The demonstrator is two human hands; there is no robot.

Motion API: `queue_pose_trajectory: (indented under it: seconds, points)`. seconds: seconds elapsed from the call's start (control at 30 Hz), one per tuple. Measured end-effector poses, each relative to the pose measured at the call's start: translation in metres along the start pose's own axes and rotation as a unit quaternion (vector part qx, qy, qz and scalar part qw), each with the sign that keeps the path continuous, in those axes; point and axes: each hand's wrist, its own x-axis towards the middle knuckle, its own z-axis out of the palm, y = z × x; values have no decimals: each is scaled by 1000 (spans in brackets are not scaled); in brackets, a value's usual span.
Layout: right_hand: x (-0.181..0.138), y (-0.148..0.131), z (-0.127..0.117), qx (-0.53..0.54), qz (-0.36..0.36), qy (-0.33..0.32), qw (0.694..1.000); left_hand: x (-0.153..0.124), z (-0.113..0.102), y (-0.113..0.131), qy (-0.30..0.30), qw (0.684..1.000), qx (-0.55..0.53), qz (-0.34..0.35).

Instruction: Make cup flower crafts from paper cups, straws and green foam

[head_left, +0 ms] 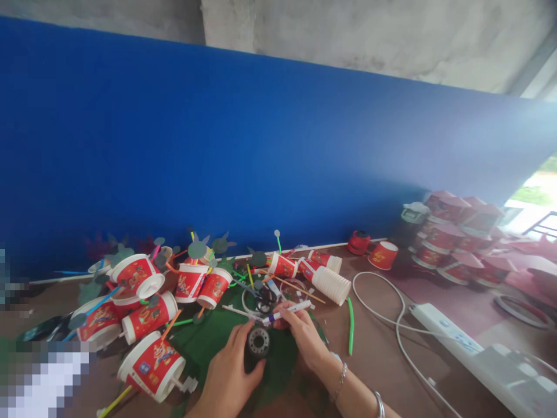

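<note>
Nearest the camera, a silver bangle and a chain bracelet circle the right wrist. The left hand curls about a black cylinder, forefinger along its far left side and thumb at its near edge, so the piece sits between them with its end face, a ring of pale spots, turned up to view. The right hand pinches a white marker pen between closed fingers; its purple end points left, just beyond the cylinder's rim, and whether the two touch I cannot tell. Beneath both hands spreads a dark green sheet. Just beyond the fingertips lie black-handled scissors. Left of the left-hand fingers, red paper cups with straws lie heaped. Beyond the right-hand fingers, and a little right, a nested cup stack lies on its side; nearer and right of them is a green straw. Well to their right lies a white power strip, its cable looping between.
</note>
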Motion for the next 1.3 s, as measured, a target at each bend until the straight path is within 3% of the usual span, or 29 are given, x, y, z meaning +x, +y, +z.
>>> queue_pose_trajectory:
  seconds: [0.53,0.63,1.13,1.3]
  points:
    - [1,2,1,18,-9,11,1000,4,17,-27,54,995,-15,87]
    - [1,2,1,18,-8,13,1000,4,18,-28,80,993,-20,83]
    - [0,1,1,15,-7,19,1000,2,13,-19,61,995,-48,57]
    - [-2,-3,1,-33,-39,-4,999,8,2,-18,118,988,-96,10]
